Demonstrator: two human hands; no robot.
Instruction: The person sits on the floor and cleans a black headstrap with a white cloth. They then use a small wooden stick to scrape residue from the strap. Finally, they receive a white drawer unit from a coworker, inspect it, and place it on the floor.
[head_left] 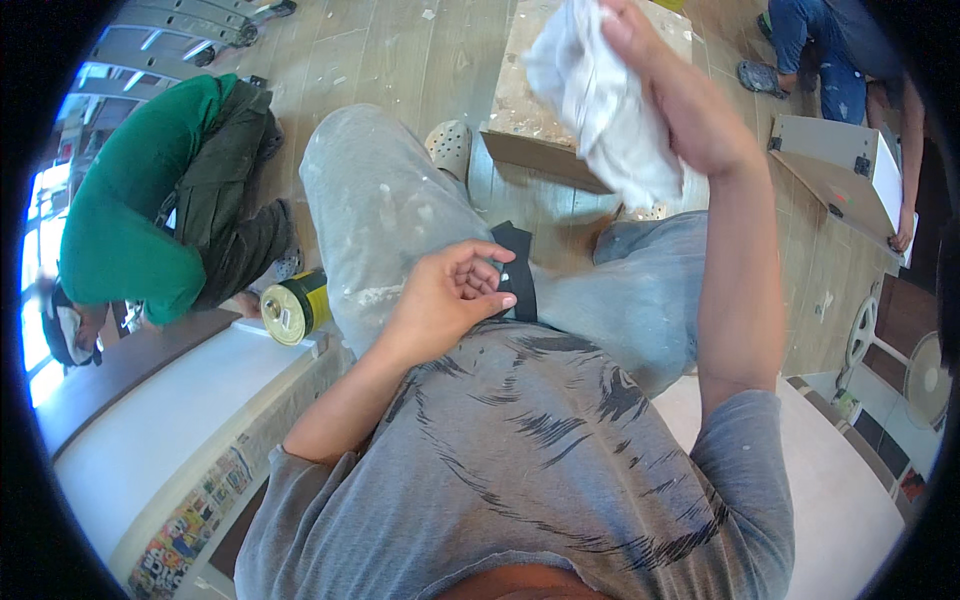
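Note:
My right hand [695, 115] is raised at the upper right, closed around a crumpled white cloth [610, 105]. The cloth hangs over a spattered brown board or box [540, 150] on the floor. Resting at my lap, my left hand [455, 295] has loosely curled fingers, with the thumb apart from them and nothing visible in the palm. Its fingertips and thumb tip are at a black strap [517, 270] lying across my grey, paint-spotted trousers [390, 210].
A yellow and black can [295, 308] stands left of my knee beside a white panel [180, 400]. A person in green [140, 200] bends over at left. Another person's hand [902, 230] touches a box-like piece [835, 165] at right. A fan [925, 375] and ladder [165, 45] are farther off.

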